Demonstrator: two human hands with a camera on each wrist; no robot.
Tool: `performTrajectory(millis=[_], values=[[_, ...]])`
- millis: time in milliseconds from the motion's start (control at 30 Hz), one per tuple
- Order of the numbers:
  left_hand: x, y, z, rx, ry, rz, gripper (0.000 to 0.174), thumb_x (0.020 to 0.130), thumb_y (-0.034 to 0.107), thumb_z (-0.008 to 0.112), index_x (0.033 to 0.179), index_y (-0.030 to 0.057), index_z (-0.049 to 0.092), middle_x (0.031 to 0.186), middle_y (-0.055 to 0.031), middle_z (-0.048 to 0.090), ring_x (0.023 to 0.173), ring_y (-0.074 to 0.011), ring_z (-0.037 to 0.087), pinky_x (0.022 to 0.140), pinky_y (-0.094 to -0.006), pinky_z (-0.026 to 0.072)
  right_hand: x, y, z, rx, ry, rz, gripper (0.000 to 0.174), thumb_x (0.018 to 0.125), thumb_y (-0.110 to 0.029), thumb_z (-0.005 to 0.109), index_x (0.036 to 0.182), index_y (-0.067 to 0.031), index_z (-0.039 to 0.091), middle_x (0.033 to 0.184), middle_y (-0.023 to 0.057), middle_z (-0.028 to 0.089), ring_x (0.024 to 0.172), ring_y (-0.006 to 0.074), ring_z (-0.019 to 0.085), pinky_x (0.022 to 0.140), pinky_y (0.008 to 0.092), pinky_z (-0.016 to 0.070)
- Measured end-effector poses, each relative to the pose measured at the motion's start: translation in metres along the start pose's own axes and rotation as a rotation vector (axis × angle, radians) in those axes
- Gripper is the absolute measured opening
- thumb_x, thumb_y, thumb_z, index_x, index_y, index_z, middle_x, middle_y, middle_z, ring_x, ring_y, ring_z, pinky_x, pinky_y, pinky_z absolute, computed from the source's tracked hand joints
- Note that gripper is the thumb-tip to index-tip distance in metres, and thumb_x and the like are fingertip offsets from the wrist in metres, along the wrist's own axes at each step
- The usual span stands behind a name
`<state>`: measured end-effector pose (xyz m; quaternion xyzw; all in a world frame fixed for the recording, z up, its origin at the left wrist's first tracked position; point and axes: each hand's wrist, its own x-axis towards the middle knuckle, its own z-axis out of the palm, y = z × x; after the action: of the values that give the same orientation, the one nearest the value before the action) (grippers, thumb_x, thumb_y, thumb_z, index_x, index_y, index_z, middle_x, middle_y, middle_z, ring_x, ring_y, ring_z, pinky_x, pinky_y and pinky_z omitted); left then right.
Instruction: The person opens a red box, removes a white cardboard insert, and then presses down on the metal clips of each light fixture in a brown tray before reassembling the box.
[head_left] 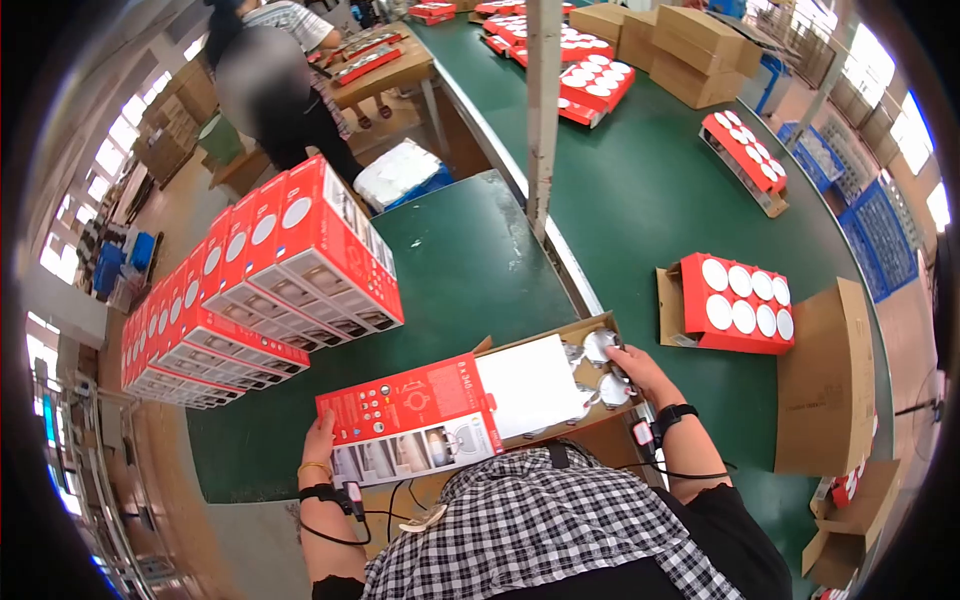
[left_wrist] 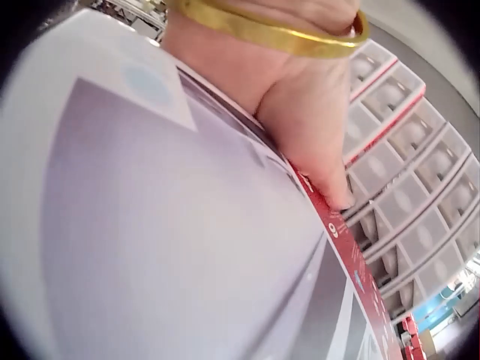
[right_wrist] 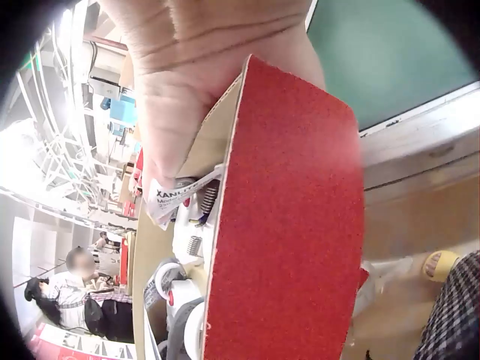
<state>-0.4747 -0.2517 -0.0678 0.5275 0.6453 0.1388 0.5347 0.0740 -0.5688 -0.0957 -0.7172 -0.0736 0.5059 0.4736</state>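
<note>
1. Because the lamps stand exposed at the right end of the long red-and-white printed carton (head_left: 405, 415), a tilt toward that end could spill them. The carton lies slantwise at lower centre of the frame, its open brown-lined cardboard end (head_left: 610, 400) holding round silvery-white lamps (head_left: 601, 346).

2. The hands are apart, one at each end: the left hand (head_left: 319, 438) grips the printed end, and the right hand (head_left: 640, 370) grips the open end's rim. Uneven pushing could skew the carton or buckle its thin walls; how hard either hand presses, I cannot tell.

3. In the right wrist view, a coiled metal spring (right_wrist: 211, 202) and a white printed tag (right_wrist: 169, 199) sit close against the red-faced cardboard wall (right_wrist: 289, 217). Either could catch on the cardboard and tear it, or get bent.

4. The right hand's fingers reach inside that wall, so they could be pinched or knock a lamp out of place.

5. The smooth white rectangular panel (head_left: 530, 385) lies between the printed part and the lamps; if its edge lifted, it could jam or crease.

6. At lower centre, the carton's near side reaches past the edge of the green bench (head_left: 470, 240), so downward pressure there could tip it.

7. A sweep toward upper left could knock the row of upright red-and-white cartons (head_left: 300, 250), and the thin black cable (head_left: 705, 466) at the right wrist could snag.
</note>
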Motion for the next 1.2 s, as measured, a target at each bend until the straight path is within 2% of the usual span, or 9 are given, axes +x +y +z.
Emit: performTrajectory(millis=[233,467,533,733,800,867,933,1133,1200], values=[[-0.027,-0.018,-0.117,0.009,0.193,0.057,0.064,0.099,0.056,0.052,0.133,0.0020,0.058,0.122,-0.0089,0.067,0.110,-0.0174,0.063,0.091,-0.0318,0.0458,-0.008,-0.008,-0.007,-0.062,0.055,0.066,0.050,0.095,-0.040,0.066,0.122,0.0014,0.062,0.105,0.0048,0.067,0.089,0.0114,0.061,0.076,0.0294,0.0517],[-0.091,-0.029,-0.166,-0.468,0.131,0.427,0.056,0.097,0.017,0.063,0.146,0.0045,0.039,0.139,-0.0061,0.055,0.120,-0.0200,0.057,0.107,-0.0353,0.0431,-0.010,0.004,-0.029,-0.064,0.093,0.049,0.056,0.092,-0.045,0.068,0.122,0.0021,0.063,0.104,0.0046,0.066,0.089,0.0131,0.059,0.078,0.0296,0.0490],[-0.116,-0.004,-0.151,0.025,0.107,0.542,0.068,0.092,0.002,0.062,0.152,0.0095,0.032,0.145,-0.0065,0.051,0.130,-0.0213,0.051,0.111,-0.0348,0.0398,-0.013,0.002,-0.032,-0.126,0.106,0.075,0.059,0.092,-0.045,0.067,0.125,0.0037,0.062,0.111,0.0070,0.066,0.095,0.0150,0.059,0.083,0.0312,0.0492],[-0.103,-0.054,-0.149,-0.030,0.187,0.218,0.041,0.097,0.011,0.058,0.137,0.0069,0.055,0.143,-0.0077,0.052,0.133,-0.0232,0.050,0.111,-0.0354,0.0407,-0.019,0.002,-0.032,-0.058,0.107,0.041,0.055,0.097,-0.045,0.062,0.123,0.0032,0.061,0.106,0.0062,0.067,0.089,0.0145,0.061,0.078,0.0322,0.0513],[-0.106,-0.049,-0.130,-0.841,-0.035,0.107,0.035,0.099,0.012,0.056,0.134,0.0068,0.055,0.134,-0.0092,0.057,0.125,-0.0240,0.055,0.107,-0.0357,0.0437,-0.019,0.003,-0.034,-0.063,0.094,0.046,0.055,0.097,-0.045,0.062,0.124,0.0032,0.060,0.108,0.0066,0.067,0.091,0.0146,0.062,0.080,0.0323,0.0513],[-0.108,-0.031,-0.100,-0.809,0.011,0.005,0.033,0.098,0.009,0.057,0.131,0.0076,0.055,0.127,-0.0070,0.060,0.116,-0.0212,0.058,0.101,-0.0350,0.0470,-0.020,0.005,-0.038,-0.068,0.085,0.054,0.056,0.097,-0.044,0.061,0.125,0.0033,0.060,0.109,0.0070,0.067,0.092,0.0146,0.062,0.081,0.0324,0.0514],[-0.099,-0.030,-0.076,-0.293,0.056,-0.015,0.038,0.097,0.006,0.058,0.134,0.0074,0.052,0.127,-0.0049,0.059,0.111,-0.0173,0.057,0.098,-0.0325,0.0472,-0.020,0.006,-0.042,-0.062,0.087,0.059,0.060,0.095,-0.045,0.065,0.127,0.0051,0.059,0.116,0.0088,0.066,0.099,0.0169,0.060,0.089,0.0321,0.0493],[-0.036,-0.048,-0.084,0.051,0.153,0.305,0.036,0.094,0.001,0.057,0.129,0.0066,0.058,0.127,-0.0071,0.061,0.116,-0.0187,0.057,0.100,-0.0343,0.0460,-0.032,0.016,-0.062,-0.029,0.108,0.065,0.061,0.095,-0.045,0.063,0.130,0.0053,0.058,0.118,0.0095,0.066,0.100,0.0170,0.060,0.088,0.0316,0.0490],[-0.038,0.005,-0.048,0.818,0.525,0.703,0.027,0.094,0.002,0.057,0.121,0.0044,0.062,0.117,-0.0086,0.064,0.111,-0.0183,0.060,0.095,-0.0336,0.0483,-0.038,0.013,-0.061,-0.022,0.132,0.058,0.060,0.096,-0.044,0.063,0.130,0.0054,0.058,0.118,0.0095,0.066,0.100,0.0169,0.060,0.088,0.0315,0.0488]])
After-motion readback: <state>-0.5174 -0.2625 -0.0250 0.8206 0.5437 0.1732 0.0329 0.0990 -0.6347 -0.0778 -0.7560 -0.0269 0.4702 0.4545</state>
